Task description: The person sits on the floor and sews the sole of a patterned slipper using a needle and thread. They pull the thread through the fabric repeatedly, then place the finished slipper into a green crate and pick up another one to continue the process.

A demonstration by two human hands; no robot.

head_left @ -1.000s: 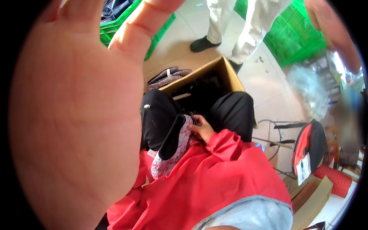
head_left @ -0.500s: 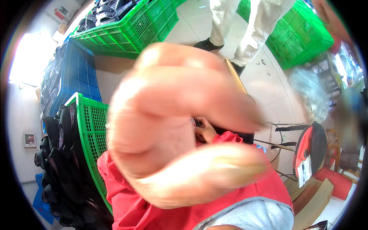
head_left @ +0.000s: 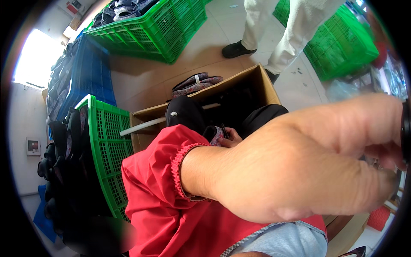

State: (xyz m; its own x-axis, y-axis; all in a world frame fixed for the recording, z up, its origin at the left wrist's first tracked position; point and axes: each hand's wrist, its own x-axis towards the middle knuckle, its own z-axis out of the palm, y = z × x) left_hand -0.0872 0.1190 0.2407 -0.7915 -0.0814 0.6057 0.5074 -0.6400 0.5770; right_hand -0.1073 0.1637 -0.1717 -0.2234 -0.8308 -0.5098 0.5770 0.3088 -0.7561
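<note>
My left hand (head_left: 308, 158) looms large, close in front of the view, its arm crossing from a red elastic-cuffed sleeve. Its thumb and fingers curl at the right rim around a black thing (head_left: 405, 132) that I cannot make out; the fingertips are partly hidden. Down in my lap, my right hand (head_left: 233, 137) is closed on a floral-patterned shoe (head_left: 213, 135), with a thin dark piece beside the fingers. My left arm covers most of the right arm.
An open cardboard box (head_left: 267, 85) stands before my knees, a white tube (head_left: 147, 127) across it. Floral shoes (head_left: 195, 84) lie just beyond. A green crate (head_left: 109, 145) and black shoes (head_left: 70, 171) are at left. Another person's legs (head_left: 289, 38) stand ahead, near a green crate (head_left: 338, 47).
My left hand has swung from the middle of the view to the right rim, uncovering the box, the floral shoes and my knees. The right hand stays in my lap.
</note>
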